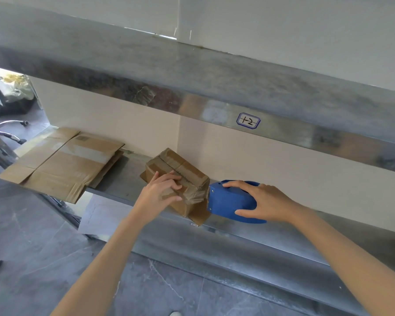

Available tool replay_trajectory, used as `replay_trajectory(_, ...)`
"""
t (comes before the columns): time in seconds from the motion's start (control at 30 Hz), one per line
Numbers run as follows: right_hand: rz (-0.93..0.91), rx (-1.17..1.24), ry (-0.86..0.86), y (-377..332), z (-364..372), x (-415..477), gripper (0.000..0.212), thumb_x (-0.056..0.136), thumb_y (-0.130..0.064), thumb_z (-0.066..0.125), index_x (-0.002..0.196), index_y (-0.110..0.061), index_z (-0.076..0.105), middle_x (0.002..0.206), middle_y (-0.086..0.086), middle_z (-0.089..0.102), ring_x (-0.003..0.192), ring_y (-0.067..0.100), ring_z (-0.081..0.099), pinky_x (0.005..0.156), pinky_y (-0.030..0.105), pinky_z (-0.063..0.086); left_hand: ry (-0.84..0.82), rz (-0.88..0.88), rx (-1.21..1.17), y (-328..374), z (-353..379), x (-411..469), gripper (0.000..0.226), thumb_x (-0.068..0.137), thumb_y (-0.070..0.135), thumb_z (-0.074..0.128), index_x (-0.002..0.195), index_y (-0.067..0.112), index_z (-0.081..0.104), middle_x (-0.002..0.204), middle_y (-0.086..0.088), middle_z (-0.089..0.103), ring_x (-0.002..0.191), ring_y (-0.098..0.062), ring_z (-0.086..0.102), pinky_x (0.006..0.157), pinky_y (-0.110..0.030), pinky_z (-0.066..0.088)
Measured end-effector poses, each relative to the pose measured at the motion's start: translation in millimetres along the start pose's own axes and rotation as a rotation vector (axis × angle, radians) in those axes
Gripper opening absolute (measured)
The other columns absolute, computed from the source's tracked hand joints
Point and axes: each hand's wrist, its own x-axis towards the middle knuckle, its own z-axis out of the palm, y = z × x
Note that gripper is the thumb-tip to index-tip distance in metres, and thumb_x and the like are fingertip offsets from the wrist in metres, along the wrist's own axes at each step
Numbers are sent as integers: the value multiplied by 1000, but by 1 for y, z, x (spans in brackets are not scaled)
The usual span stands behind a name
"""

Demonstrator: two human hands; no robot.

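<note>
box: the small brown cardboard box (pixel 180 167), wrapped in clear tape, is set mid-scene on the grey steel shelf (pixel 271 236), with its right end offered to the tool.
left hand: the left hand (pixel 163 192) is curled over the box's near top edge, evidently to steady it against the push.
right hand: the right hand (pixel 263 202) is wrapped round the blue plastic tape dispenser (pixel 226 201), fingers above, thumb below.
dispenser: its front is pressed against the box's right end, probably so that tape can be laid.
aside: flattened brown cardboard sheets (pixel 62 165) are laid at the far left.
</note>
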Motion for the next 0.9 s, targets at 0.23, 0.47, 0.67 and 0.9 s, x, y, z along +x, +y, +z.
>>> replay_trajectory(0.23,-4,28,-20,-5,-3,1,66,83,-52,61,134,-68,23,89,-53,42,71,-15,49,59,21,37,25,-21,-24,4,-1,3,12,79,33,77,79,30,66,119,20,63,122,10,46,120,-28,15)
replay_trajectory(0.47,13,4,-19,-6,-3,0,67,83,-53,61,134,-70,21,82,-42,46,61,-3,45,59,19,34,14,-30,91,8,1,1,33,67,43,86,86,25,66,123,18,61,124,3,48,121,-36,17)
replay_trajectory(0.67,24,10,-28,-6,-3,1,67,83,-51,62,135,-68,23,85,-40,47,68,-11,50,57,20,34,86,13,191,8,7,-1,31,68,34,87,86,20,66,120,12,65,121,-10,57,118,-40,27)
replay_trajectory(0.9,27,-20,-27,-4,-4,1,68,84,-53,61,135,-70,19,82,-35,47,63,-3,45,59,18,34,51,4,168,6,6,0,29,69,28,87,86,21,65,123,11,64,123,-13,56,119,-44,26)
